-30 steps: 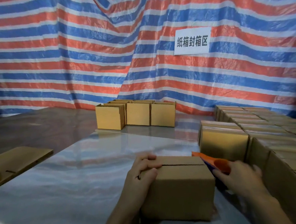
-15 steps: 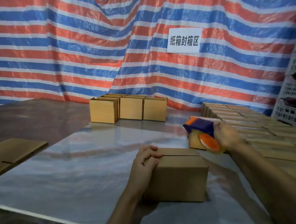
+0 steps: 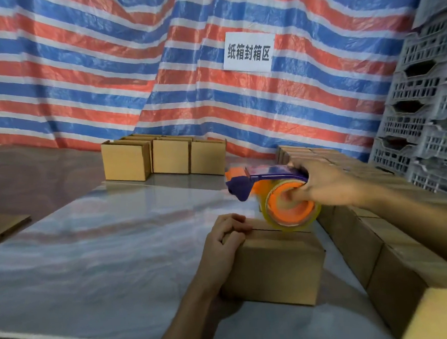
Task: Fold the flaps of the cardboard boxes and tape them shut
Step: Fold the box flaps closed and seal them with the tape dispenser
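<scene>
a: state of your hands?

b: your left hand (image 3: 228, 234) is curled over the left top edge of the cardboard box (image 3: 276, 266) and holds the flaps down. your right hand (image 3: 329, 185) grasps the tape dispenser (image 3: 271, 192), with one digit laid on the orange core of the roll.

a: what has changed?

b: one second ago you held the dispenser low at the far right corner of the box. half a second ago you had lifted it clear, out to the right. it now hangs over the box top, roll above the right part of the seam (image 3: 263, 230), blade end pointing left. your left hand has kept its place. the box has stayed on the bench (image 3: 103, 244), near its front edge, just beside the rows of boxes (image 3: 367, 238) on your right.

a: is the roll in contact?

b: cannot tell. the seam shows as a dark line; clear tape on it, if any, cannot be made out.

a: meaning for the task?

b: as a judgement: the flaps are folded and sealing of this box is in hand, not finished. the next pass probably calls for setting the tape at one end of the seam and drawing it along. your left fingers sit at the seam's left end, so keep them out of the path.

a: surroundings?

b: three more boxes (image 3: 171, 159) stand at the far side of the bench. grey crates (image 3: 425, 115) are stacked at the right.
</scene>
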